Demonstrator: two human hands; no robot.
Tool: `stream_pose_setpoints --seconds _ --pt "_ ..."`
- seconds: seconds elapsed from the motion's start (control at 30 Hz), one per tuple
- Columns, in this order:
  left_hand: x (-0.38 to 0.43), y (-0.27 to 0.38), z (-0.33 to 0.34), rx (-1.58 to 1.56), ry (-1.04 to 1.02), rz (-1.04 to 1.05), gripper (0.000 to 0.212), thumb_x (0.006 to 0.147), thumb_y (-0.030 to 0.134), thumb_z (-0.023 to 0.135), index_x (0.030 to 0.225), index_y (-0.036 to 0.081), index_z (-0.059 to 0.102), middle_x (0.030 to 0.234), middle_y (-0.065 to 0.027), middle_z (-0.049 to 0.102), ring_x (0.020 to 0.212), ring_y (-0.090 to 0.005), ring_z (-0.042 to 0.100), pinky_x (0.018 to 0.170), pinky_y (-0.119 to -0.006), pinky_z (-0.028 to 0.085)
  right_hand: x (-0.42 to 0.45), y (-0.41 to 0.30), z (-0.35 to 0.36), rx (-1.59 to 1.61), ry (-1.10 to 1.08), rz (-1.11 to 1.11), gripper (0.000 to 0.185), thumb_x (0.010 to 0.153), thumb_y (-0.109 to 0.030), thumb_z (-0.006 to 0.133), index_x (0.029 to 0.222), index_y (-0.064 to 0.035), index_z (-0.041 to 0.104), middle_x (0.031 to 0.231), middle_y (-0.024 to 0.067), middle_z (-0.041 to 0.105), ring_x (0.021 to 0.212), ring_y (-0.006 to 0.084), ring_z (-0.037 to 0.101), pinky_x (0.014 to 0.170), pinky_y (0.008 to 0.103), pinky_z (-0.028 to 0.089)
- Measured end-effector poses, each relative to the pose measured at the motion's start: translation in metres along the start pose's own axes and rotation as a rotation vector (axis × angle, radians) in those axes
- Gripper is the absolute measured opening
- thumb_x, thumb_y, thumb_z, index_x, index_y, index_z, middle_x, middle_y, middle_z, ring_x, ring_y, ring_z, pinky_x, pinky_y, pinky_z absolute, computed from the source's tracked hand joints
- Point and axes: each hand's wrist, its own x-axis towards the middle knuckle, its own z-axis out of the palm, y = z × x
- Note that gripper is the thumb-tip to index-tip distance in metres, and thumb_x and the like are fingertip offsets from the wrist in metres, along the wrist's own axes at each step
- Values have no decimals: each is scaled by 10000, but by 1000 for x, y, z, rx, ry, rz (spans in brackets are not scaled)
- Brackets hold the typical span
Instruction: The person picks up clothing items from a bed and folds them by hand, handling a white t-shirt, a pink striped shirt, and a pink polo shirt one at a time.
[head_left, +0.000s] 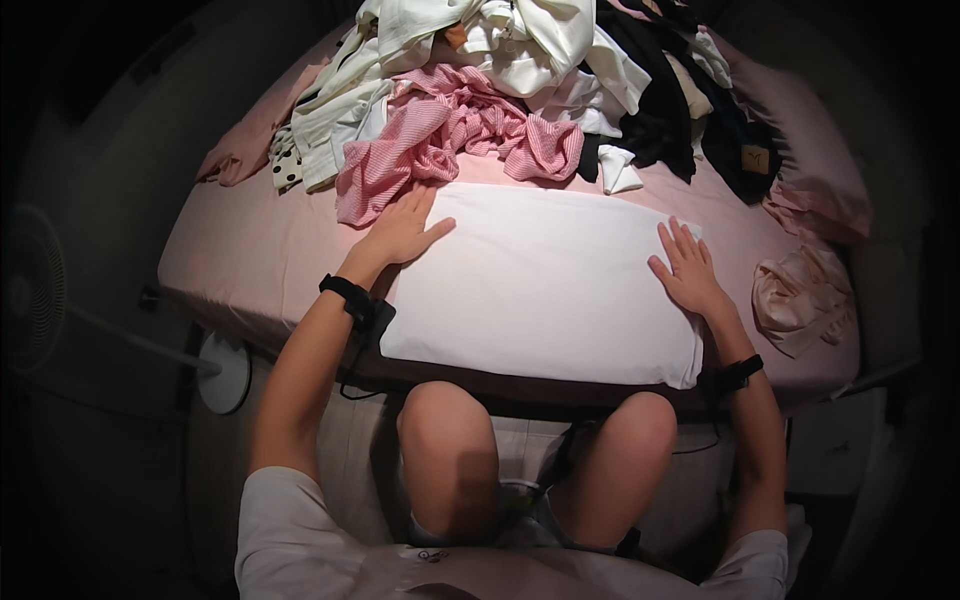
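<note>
A white cloth (540, 277), roughly rectangular, lies spread flat at the near edge of a bed with a pink sheet (232, 247). My left hand (405, 229) rests palm down at its upper left edge, fingers apart, the fingertips by a pink striped garment (397, 150). On the right edge of the white cloth, near its upper corner, my right hand (686, 270) lies flat with spread fingers. Neither hand grips anything. A black band sits on each wrist.
Behind the cloth, white garments (487, 45) and black garments (652, 105) form a heap. A crumpled cream cloth (802, 296) lies at the right, below a pink pillow (817, 165). A white standing fan (34, 289) is on the left. My knees are close to the bed edge.
</note>
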Motion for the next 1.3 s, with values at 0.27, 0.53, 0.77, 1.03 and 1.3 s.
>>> stream_pose_setpoints --seconds 0.27,0.53,0.77,1.03,1.3 --pt "16 -37 -37 -59 -32 -235 685 988 578 416 1287 -24 543 1199 -288 636 1155 -446 584 1001 -501 443 13 45 -36 -72 -209 91 810 985 -631 366 1591 -118 207 1663 136 146 1532 332 136 1221 513 122" --pt "-68 79 -41 -50 268 261 625 940 369 618 1342 -96 505 1439 -297 464 1328 -441 449 1115 -488 358 -60 -13 -38 1 33 -150 831 954 -502 562 1549 -8 256 1604 275 208 1461 451 260 1185 513 249" --pt "-134 85 -18 -51 100 192 767 972 474 551 1483 -60 347 1561 -288 295 1455 -417 293 1187 -475 250 -123 -46 -4 99 142 -279 825 939 -495 579 1544 -17 285 1601 257 229 1457 452 258 1183 525 227" --pt "-150 59 -22 24 30 89 817 992 574 453 1512 -40 316 1591 -233 285 1485 -360 263 1205 -462 212 -148 -8 -4 49 111 -169 766 963 -499 539 1545 -55 314 1615 213 239 1479 420 234 1188 538 205" --pt "-136 15 -24 -123 144 186 602 979 435 544 1445 61 477 1528 -229 379 1386 -382 391 1144 -457 298 -149 18 -21 279 138 -119 601 947 -329 622 1435 -17 460 1553 243 340 1412 424 361 1147 472 309"
